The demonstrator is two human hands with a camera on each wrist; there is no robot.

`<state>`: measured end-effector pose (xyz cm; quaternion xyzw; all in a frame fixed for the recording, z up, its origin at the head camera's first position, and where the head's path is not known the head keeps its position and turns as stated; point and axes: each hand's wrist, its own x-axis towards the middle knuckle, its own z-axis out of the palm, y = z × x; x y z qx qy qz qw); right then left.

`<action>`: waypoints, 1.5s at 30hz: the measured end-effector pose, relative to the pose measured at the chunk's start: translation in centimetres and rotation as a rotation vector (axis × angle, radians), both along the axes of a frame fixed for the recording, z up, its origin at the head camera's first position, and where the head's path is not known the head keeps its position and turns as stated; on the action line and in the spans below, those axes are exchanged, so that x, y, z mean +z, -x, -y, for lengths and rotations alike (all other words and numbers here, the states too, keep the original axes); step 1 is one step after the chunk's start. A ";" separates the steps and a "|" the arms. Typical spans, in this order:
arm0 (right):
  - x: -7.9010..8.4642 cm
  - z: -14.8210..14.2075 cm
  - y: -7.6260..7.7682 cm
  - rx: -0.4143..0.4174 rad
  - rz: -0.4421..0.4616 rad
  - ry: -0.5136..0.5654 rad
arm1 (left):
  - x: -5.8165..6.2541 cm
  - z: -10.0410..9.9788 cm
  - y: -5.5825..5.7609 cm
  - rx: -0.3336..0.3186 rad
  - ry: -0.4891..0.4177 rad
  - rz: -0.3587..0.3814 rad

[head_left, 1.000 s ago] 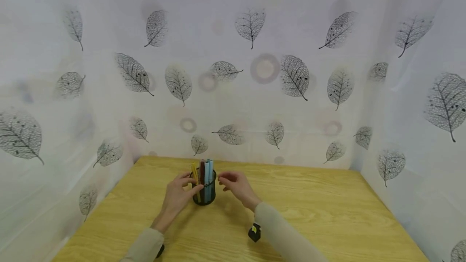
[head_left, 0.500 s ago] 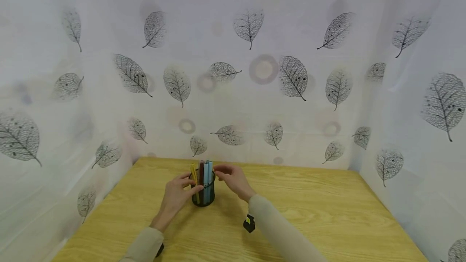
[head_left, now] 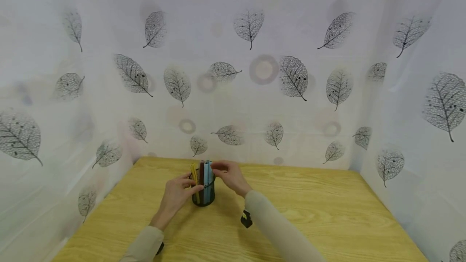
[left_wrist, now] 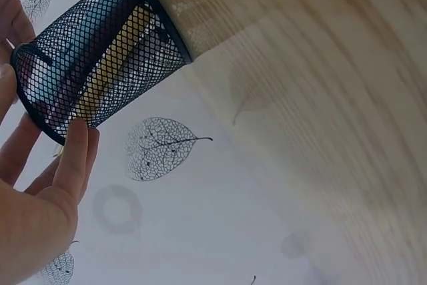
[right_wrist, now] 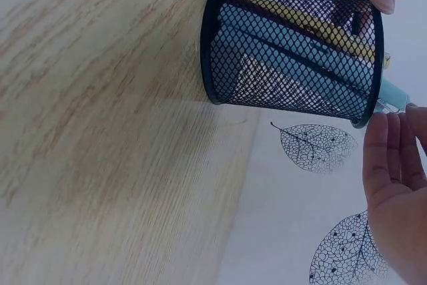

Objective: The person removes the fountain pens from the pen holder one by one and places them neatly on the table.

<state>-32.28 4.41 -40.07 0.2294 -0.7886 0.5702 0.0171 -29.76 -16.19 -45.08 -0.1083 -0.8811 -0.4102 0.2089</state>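
A black mesh pen holder stands upright on the table with yellow pens, dark maroon pens and light blue pens poking out of its top. Thumb and fingers of my left hand grip its upper rim from the left. On the opposite side, my right hand has its fingertips at the rim, right by the tops of the light blue pens. The right wrist view shows those fingers fairly straight, with the thumb close to the end of one light blue pen.
The wood-grain table extends well to the right of the pen holder. A pale curtain printed with leaves encloses the back and both sides. A small black device hangs under the right forearm.
My right hand has moved left and slightly up, from beside the pen holder to the light blue pen tops. My left hand keeps its grip on the rim.
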 end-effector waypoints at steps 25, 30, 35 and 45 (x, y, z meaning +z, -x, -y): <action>-2.8 0.7 3.8 0.002 0.002 -0.040 | 0.4 0.0 0.3 0.014 -0.011 0.037; -2.8 0.9 3.7 0.001 -0.031 -0.108 | 0.2 0.1 0.3 0.014 0.010 0.041; -2.9 1.2 3.5 -0.031 -0.056 -0.128 | 0.0 0.2 0.4 0.013 0.010 0.048; -3.1 1.3 3.5 -0.020 -0.041 -0.019 | 0.3 0.1 0.3 0.007 0.022 0.025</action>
